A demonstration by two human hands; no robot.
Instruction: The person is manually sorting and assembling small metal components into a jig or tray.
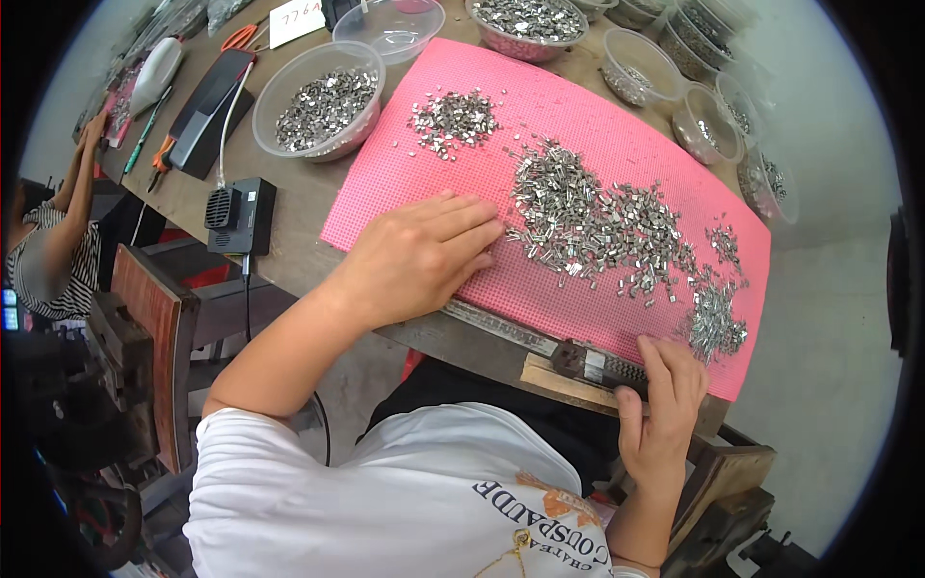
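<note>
My left hand (419, 255) lies palm down on the pink mat (376, 207), fingers stretched out beside the large pile of small silvery metal pieces (568, 207). At the mat's near edge, my right hand (665, 395) has its thumb and index finger apart, on either side of the right end of a dark ridged metal bar (578, 361). Whether they press on the bar is hard to tell. Just beyond the right fingers is a heap of thin, bright metal pieces (716, 318). Smaller heaps of metal bits (455, 121) lie at the mat's far left and right side.
Clear plastic bowls of metal pieces, such as the left one (318, 111) and the far one (528, 24), ring the mat. A black device (241, 217) with a cable stands at left. Farther left, another person's arm (77, 193) reaches to the table. A wooden chair (154, 337) stands nearby.
</note>
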